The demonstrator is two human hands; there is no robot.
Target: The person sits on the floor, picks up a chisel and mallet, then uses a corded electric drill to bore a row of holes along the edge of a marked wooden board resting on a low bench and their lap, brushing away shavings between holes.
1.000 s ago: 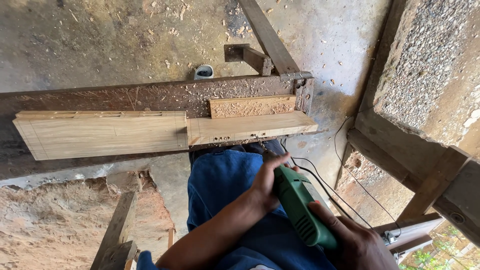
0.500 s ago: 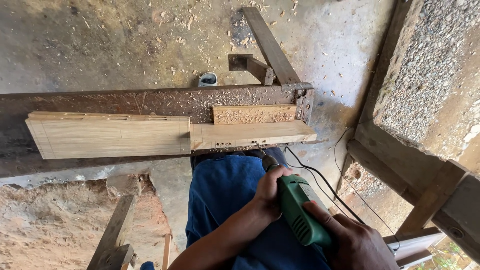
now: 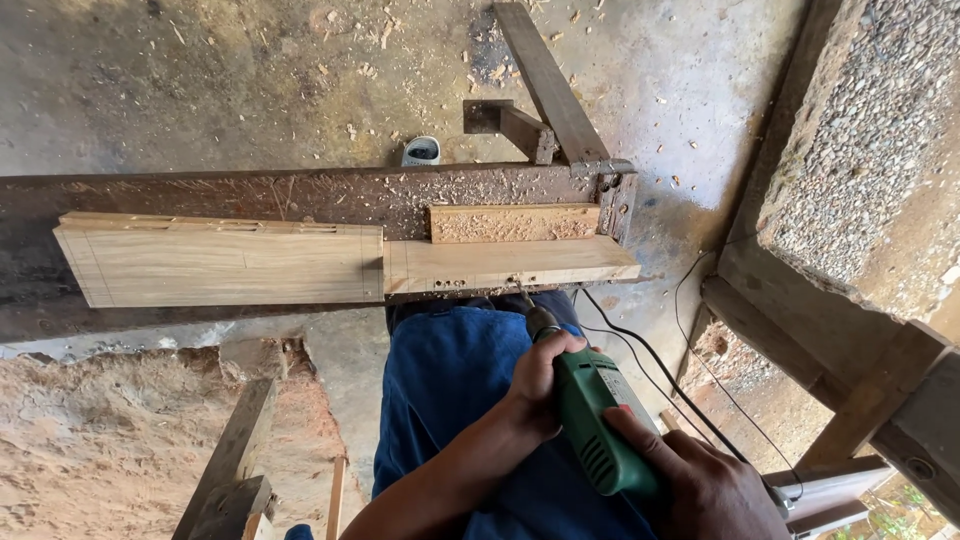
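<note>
— Where's the drill (image 3: 598, 425)?

— Low and right of centre, over the person's lap; a green body with its long axis running up and left, the bit (image 3: 524, 300) at the near edge of the plank (image 3: 510, 265), just beside a row of small holes there.

— And the plank from the hands?

— Ahead of them, lying left to right across the dark bench (image 3: 300, 195), so the drill meets it almost square; a longer pale board (image 3: 220, 265) butts against its left end, a short block (image 3: 515, 222) sits on the bench behind it.

— Which hand is nearer the bit?

— The left hand (image 3: 540, 385); fingers closed round the front of the drill, just behind the chuck; the right hand (image 3: 705, 490) is wrapped tight on the rear grip, farther back.

— Anything else around?

— A cable (image 3: 640, 350) trails off to the right; a small cup (image 3: 421, 150) stands on the floor beyond the bench, wood chips all about it.
</note>
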